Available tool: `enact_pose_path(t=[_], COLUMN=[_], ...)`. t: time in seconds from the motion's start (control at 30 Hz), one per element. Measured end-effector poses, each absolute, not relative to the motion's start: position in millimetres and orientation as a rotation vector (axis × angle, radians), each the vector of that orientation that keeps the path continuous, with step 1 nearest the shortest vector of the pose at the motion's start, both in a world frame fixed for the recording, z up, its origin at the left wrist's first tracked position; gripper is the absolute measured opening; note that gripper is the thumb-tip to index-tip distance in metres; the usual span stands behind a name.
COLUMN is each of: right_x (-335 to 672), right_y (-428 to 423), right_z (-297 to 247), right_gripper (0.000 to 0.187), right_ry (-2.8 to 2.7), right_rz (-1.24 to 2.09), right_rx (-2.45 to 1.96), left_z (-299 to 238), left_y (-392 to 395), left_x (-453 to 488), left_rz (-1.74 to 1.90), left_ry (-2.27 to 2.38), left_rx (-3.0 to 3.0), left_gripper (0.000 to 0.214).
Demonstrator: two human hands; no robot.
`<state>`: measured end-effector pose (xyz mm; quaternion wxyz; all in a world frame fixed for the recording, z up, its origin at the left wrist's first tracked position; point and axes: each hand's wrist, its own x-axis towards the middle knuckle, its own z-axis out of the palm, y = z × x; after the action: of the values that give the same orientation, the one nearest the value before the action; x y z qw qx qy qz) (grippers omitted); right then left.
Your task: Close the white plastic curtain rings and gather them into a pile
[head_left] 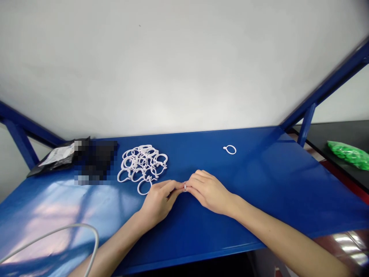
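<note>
My left hand (160, 200) and my right hand (209, 190) meet fingertip to fingertip above the blue table (273, 181). Together they pinch a small white ring piece (185, 187), of which only a sliver shows between the fingers. Just left of my left hand lies a pile of several white plastic rings (142, 165). One single white ring (230, 149) lies apart, farther back on the right.
A black bag with a white label (59, 157) lies at the back left beside a blurred patch. A grey cable (72, 231) loops over the near left corner. A green bag (350, 154) rests on a dark surface to the right. Blue frame struts (325, 90) rise behind.
</note>
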<state>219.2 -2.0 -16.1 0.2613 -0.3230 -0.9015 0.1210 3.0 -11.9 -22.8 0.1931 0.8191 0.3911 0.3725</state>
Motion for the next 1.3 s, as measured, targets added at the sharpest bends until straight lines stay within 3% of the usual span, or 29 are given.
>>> enact_pose_path(t=[0.23,0.4,0.57,0.7,0.8,0.93,1.0,1.3], right_x=[218,256,295,285,262,231,222,215], right_y=[8,40,59,54,41,15,5,0], right_z=[-12,-11,-14,-16,-14,-12,-13,-10], right_gripper=[0.022,0.022,0.026,0.028,0.027,0.034,0.029,0.011], right_ry=[-2.298,-2.081,-1.923,-1.934,-2.038,-2.14,-2.163,-2.145], right_rz=[0.249,-0.113,-0.364,-0.412,-0.233,0.366,0.541,0.74], right_rx=[-0.979,-1.423,-1.928,-1.894,-1.625,-1.224,-1.1,-1.08], left_z=[-14,-19,-31,-27,-20,-12,-11,-17], left_y=[4,31,44,43,38,20,11,-6], left_x=[-8,-37,-51,-49,-43,-26,-15,0], left_rz=[1.121,1.038,0.879,0.923,1.051,1.056,0.977,0.873], left_ry=[1.13,1.611,1.696,1.686,1.594,1.354,1.258,1.126], left_rx=[2.63,2.795,2.834,2.833,2.736,2.415,2.225,1.806], left_gripper=[0.015,0.029,0.022,0.02,0.018,0.015,0.013,0.014])
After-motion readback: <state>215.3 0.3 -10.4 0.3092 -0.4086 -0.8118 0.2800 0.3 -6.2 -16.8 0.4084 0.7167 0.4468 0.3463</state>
